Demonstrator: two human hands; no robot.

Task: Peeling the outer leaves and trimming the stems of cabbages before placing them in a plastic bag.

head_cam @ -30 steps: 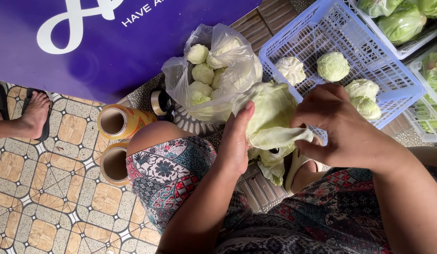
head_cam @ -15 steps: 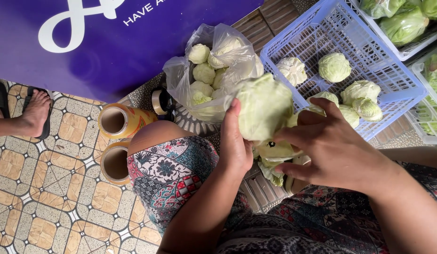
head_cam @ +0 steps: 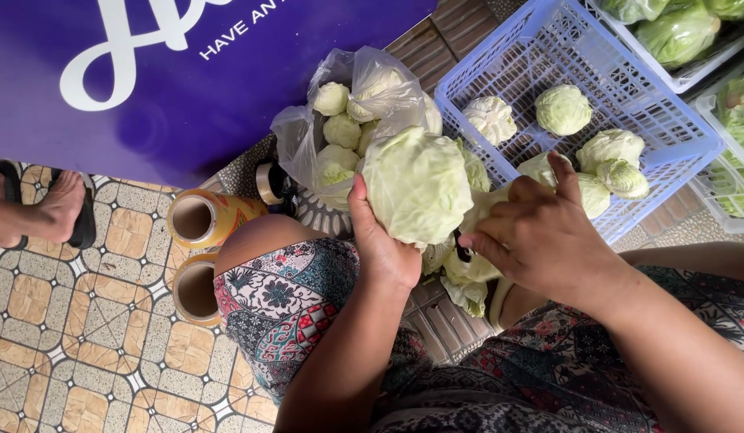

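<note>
My left hand [head_cam: 382,244] is wrapped around the side of a big round cabbage [head_cam: 418,184], holding it up over my lap. My right hand [head_cam: 540,236] has its fingers curled in, pinching the loose floppy leaves [head_cam: 460,269] under it. A thin clear plastic bag [head_cam: 352,120] sits behind, full of small pale cabbages. The blue plastic crate [head_cam: 628,88] with holes like a net holds a few more bumpy, round ones. Two cardboard rolls [head_cam: 200,252] lie on the patterned tile floor [head_cam: 75,329].
</note>
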